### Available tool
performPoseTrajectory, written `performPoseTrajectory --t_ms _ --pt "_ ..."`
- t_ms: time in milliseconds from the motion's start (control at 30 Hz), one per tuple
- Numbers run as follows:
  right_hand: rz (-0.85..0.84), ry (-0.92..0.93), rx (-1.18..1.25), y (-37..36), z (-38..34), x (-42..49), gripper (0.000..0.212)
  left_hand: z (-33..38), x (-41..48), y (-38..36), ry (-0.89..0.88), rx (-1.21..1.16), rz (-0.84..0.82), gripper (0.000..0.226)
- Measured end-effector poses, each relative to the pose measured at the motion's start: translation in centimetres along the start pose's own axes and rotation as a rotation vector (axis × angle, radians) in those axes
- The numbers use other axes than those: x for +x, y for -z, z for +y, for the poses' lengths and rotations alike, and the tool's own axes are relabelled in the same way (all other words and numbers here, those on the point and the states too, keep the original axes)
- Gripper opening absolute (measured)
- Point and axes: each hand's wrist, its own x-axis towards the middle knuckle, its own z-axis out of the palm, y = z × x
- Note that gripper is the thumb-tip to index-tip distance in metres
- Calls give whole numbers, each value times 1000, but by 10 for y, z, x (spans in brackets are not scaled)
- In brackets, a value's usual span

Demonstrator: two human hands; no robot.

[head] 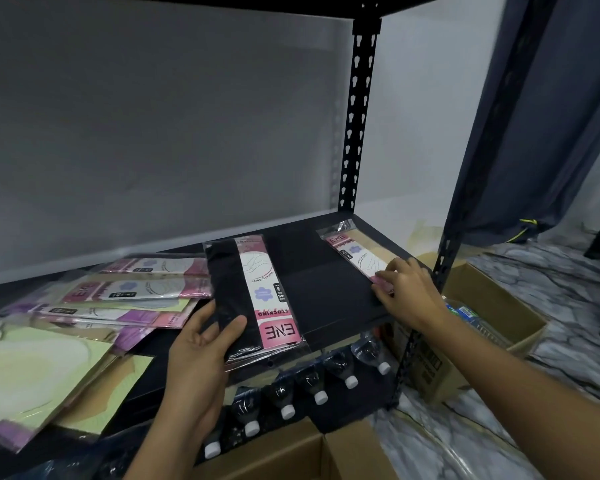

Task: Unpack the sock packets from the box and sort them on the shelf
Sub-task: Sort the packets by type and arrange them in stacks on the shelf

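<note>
White wall backs a black metal shelf (pixel 326 292), and every packet in view lies on its lower board. At the centre the left hand (pixel 201 341) grips a black packet (pixel 257 296) by its near left corner, with the thumb pressed on top and the fingers underneath. The packet's near end overhangs the front edge of the shelf. Its long axis runs roughly from 12 to 6 o'clock, with the pink label strip along its right side.

At 2 o'clock from it a beige packet (pixel 354 254) lies flat, pointing from 11 to 5 o'clock. The right hand (pixel 406 289) pinches its near end, fingers bent over the top. A loose pile of packets (pixel 136 296) fans out at 9 o'clock from the black packet, just beside it.

Bare board separates the two held packets, and the left hand is the nearer one to that gap. Setting the black packet down probably means sliding it toward 1 o'clock, keeping it parallel with the beige one. Capped bottles (pixel 319 393) stand below the shelf's front edge.
</note>
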Motion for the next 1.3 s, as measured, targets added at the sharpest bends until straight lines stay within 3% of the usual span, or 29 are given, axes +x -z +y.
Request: performPoseTrajectory --t_ms 167,367,567,733,900,1067,1200,1300 --pt "99 114 208 16 -32 -3 31 7 -3 8 14 37 -18 54" --pt "77 263 557 62 -101 7 34 36 -10 35 84 206 -155 42" --pt "-199 501 520 103 -159 14 42 57 -20 63 149 400 -307 45" --pt "-450 654 268 116 -185 23 42 66 -26 77 157 535 -419 44" --pt "-713 622 278 123 -199 17 25 69 -26 87 143 606 -509 47" --pt "-723 569 319 125 -198 11 15 70 -24 95 95 553 -533 36" --pt "-666 472 423 130 -180 15 17 76 -23 101 -43 387 -358 70" --pt "-597 323 597 132 -160 20 12 78 -22 100 -149 185 -224 70"
